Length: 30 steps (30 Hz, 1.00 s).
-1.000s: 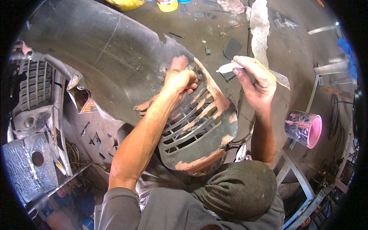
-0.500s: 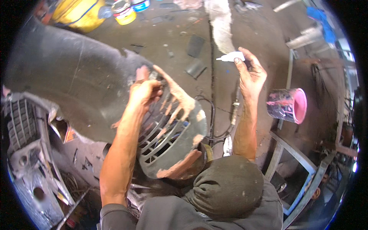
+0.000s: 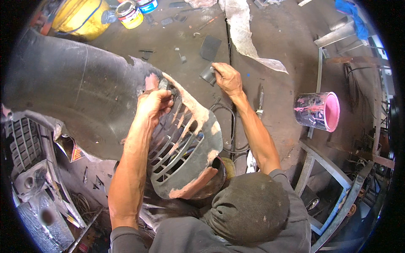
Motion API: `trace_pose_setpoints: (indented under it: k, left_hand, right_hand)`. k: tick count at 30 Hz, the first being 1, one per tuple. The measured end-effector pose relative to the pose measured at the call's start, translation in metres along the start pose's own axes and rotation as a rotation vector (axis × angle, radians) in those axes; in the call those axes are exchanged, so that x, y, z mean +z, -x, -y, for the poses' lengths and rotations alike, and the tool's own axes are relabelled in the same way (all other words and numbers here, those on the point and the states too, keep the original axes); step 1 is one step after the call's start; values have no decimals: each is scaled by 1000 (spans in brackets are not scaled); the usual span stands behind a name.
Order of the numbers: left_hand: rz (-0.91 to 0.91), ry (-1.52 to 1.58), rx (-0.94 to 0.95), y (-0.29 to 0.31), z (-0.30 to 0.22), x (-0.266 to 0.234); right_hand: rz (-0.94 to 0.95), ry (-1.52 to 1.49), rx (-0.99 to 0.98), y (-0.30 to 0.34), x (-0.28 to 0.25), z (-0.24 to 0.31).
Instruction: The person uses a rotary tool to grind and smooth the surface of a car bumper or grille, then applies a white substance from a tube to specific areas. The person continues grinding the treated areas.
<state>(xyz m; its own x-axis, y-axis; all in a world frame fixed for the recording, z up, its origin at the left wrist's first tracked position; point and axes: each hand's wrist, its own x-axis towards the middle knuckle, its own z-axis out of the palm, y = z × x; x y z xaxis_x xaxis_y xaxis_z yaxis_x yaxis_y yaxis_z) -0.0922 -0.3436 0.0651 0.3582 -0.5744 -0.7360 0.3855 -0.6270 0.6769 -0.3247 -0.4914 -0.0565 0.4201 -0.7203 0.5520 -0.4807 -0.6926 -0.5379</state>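
Bumper [image 3: 80, 80] | left hand [image 3: 155, 103]: fingers curled at upper corner of grille [image 3: 185, 145], can't tell if gripping | right hand [image 3: 228, 79]: clamped on small pale item [image 3: 213, 69], beyond bumper's upper-right edge

The floor [image 3: 274, 107] between the right hand [image 3: 228, 80] and the pink-lined can [image 3: 316, 111] leaves passing room; the bumper [image 3: 105, 82] obstructs the left, the metal frame [image 3: 327, 163] the lower right.

A: Right hand [image 3: 228, 80], what's in it?
B: Mostly hidden by fingers, can't tell.
A: Left hand [image 3: 154, 103]?
B: Covers part of the bumper [image 3: 109, 86].
A: Blue can [image 3: 147, 5]?
B: Top edge cuts it off.
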Motion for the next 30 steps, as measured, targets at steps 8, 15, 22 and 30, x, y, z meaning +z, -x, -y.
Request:
trace_pose_setpoints:
  k: [8, 15, 22, 30]
  left_hand:
    - [-8, 20, -12, -2, 3, -2]
    - [-6, 17, 15, -5, 6, -4]
    - [-31, 33, 30, -2, 1, 4]
    - [-39, 14, 9, -1, 0, 3]
  right_hand:
    - [-230, -261, 161, -19, -27, 33]
    - [92, -676, 182, -55, -63, 112]
    - [319, -473, -239, -77, -41, 134]
    - [373, -407, -293, -78, -29, 133]
